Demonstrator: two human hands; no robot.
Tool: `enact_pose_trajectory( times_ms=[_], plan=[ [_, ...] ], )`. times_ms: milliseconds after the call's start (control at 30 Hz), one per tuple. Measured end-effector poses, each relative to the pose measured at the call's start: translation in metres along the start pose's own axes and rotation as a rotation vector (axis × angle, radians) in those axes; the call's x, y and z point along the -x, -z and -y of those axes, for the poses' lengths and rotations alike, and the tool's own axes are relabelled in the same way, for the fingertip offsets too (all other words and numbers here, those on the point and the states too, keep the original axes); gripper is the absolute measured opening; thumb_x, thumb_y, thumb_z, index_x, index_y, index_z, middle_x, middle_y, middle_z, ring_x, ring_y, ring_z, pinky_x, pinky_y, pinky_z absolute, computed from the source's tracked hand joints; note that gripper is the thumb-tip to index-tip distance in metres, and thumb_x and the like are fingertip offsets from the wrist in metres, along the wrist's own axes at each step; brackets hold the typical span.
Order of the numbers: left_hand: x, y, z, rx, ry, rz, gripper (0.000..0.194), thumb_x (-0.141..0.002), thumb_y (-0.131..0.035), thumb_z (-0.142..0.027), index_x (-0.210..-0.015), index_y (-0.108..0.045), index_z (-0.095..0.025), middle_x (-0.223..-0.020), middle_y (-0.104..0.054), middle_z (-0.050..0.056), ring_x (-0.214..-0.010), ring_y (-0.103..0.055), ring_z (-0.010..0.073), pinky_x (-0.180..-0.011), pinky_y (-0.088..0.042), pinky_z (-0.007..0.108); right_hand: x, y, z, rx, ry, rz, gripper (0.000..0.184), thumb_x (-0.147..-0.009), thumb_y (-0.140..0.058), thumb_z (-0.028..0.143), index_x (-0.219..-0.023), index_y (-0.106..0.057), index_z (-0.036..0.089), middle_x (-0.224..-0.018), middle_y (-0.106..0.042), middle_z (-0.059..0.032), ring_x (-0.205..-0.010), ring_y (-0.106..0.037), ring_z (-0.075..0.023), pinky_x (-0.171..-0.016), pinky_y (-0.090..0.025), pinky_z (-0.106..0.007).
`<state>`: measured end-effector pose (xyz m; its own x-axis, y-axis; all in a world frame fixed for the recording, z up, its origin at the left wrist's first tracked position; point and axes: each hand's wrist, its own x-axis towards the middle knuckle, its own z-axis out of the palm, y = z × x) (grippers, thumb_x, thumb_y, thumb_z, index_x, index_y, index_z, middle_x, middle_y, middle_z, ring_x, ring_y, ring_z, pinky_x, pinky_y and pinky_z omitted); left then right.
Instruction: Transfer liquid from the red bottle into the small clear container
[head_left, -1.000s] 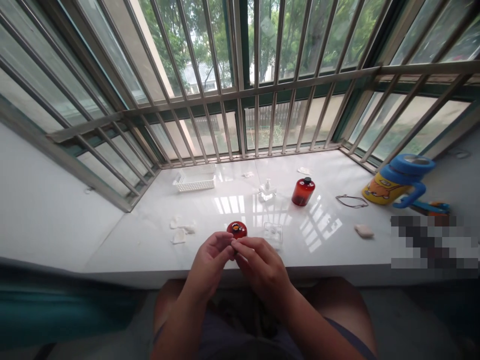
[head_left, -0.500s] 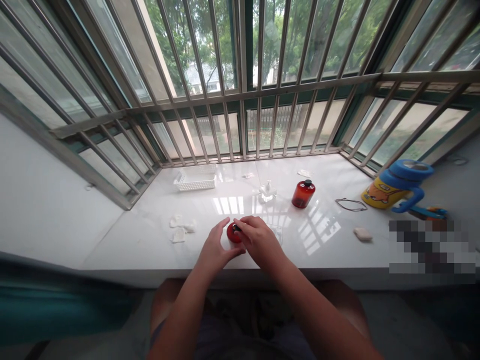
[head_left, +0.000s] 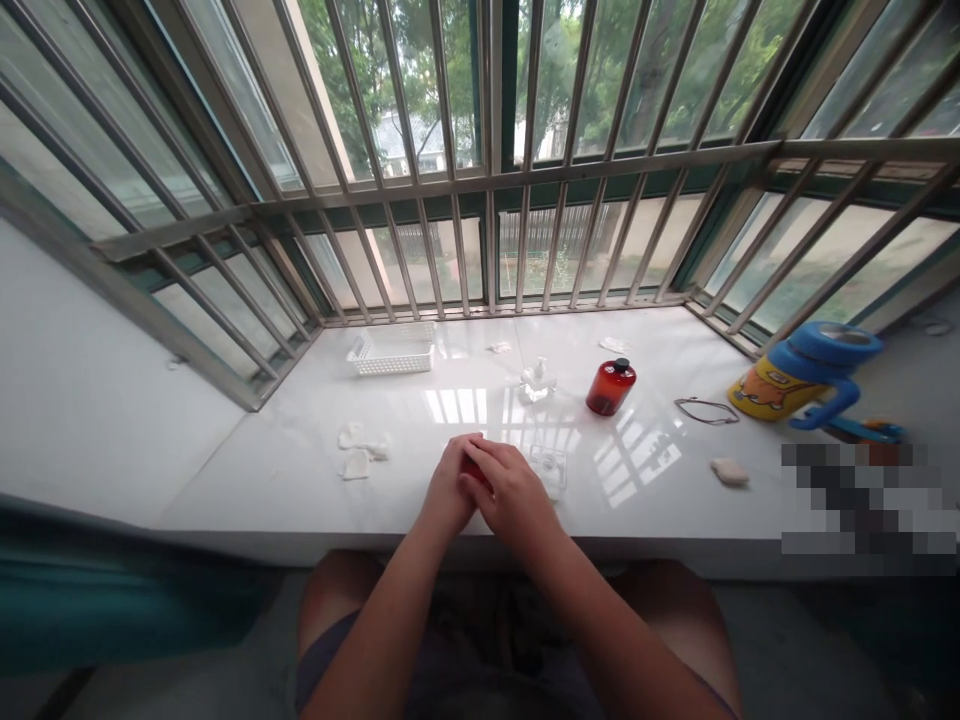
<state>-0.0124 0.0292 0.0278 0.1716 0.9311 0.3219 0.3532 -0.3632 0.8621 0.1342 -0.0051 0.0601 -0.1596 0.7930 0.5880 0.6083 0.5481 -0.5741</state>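
Observation:
A small red bottle (head_left: 475, 471) is mostly hidden between my two hands near the front edge of the white sill. My left hand (head_left: 445, 490) wraps round its left side. From the right, my right hand (head_left: 519, 484) closes over the bottle, its fingers meeting the left ones; the dark cap is covered. Just right of my right hand lies a clear, squarish plastic or glass piece (head_left: 553, 468). A second red bottle (head_left: 610, 388) with a black cap stands farther back on the right. Behind my hands is a clear small object (head_left: 537, 381) with an upright tip.
White crumpled scraps (head_left: 361, 452) lie to the left. A white basket (head_left: 393, 358) sits near the barred window. On the right are a thin cord loop (head_left: 706, 411), a greyish lump (head_left: 730, 472) and a blue-and-yellow jug (head_left: 780, 385). A blurred patch covers the far right.
My left hand, earlier spread beside the bottle, has closed round it. My right fingers have gone from the dark cap to covering the bottle.

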Motion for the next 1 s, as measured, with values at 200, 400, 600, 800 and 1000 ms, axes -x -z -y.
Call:
enact_pose_trajectory(
  times_ms=[200,400,600,800,1000],
  plan=[
    [-0.001,-0.002,0.003,-0.009,0.039,0.017,0.058,-0.081,-0.085,-0.030,-0.134,-0.060,-0.026,-0.132,-0.066,0.009,-0.117,-0.069,0.0269,-0.103,-0.058,0.044,0.015,0.012,0.008,-0.007,-0.174,-0.105,0.018,-0.105,-0.057,0.031,-0.118,-0.067,0.024,-0.094,-0.072,-0.0084,-0.094,-0.065,-0.0291,-0.086,-0.059,-0.048],
    [0.000,0.002,0.002,-0.002,-0.038,0.036,0.055,-0.084,-0.084,-0.028,-0.134,-0.060,-0.026,-0.137,-0.063,0.010,-0.125,-0.065,0.0273,-0.110,-0.054,0.046,0.018,0.003,0.006,-0.175,-0.210,-0.028,0.048,-0.099,-0.064,0.035,-0.144,-0.050,0.023,-0.143,-0.063,-0.0134,-0.136,-0.058,-0.0326,-0.110,-0.054,-0.052],
    [0.000,0.001,0.002,-0.002,0.037,0.034,0.059,-0.082,-0.085,-0.028,-0.135,-0.060,-0.027,-0.134,-0.064,0.009,-0.119,-0.068,0.0270,-0.107,-0.056,0.045,0.023,0.007,0.005,-0.214,-0.397,-0.105,0.021,-0.101,-0.061,0.039,-0.116,-0.059,0.024,-0.110,-0.072,-0.0090,-0.106,-0.069,-0.0286,-0.095,-0.059,-0.048],
    [0.001,0.000,-0.001,0.017,-0.012,0.018,0.054,-0.083,-0.085,-0.027,-0.132,-0.061,-0.026,-0.135,-0.063,0.010,-0.123,-0.066,0.0268,-0.109,-0.055,0.046,0.025,0.004,0.007,-0.294,-0.327,-0.018,0.051,-0.096,-0.066,0.036,-0.143,-0.049,0.024,-0.147,-0.060,-0.0132,-0.140,-0.056,-0.0308,-0.115,-0.050,-0.051],
    [0.001,0.000,0.002,-0.021,0.002,0.005,0.058,-0.080,-0.087,-0.024,-0.132,-0.061,-0.026,-0.132,-0.065,0.008,-0.119,-0.067,0.0261,-0.108,-0.055,0.045,0.028,0.004,0.006,-0.288,-0.445,-0.066,0.026,-0.098,-0.064,0.038,-0.120,-0.058,0.025,-0.120,-0.070,-0.0091,-0.117,-0.067,-0.0283,-0.105,-0.055,-0.049]
  ],
)
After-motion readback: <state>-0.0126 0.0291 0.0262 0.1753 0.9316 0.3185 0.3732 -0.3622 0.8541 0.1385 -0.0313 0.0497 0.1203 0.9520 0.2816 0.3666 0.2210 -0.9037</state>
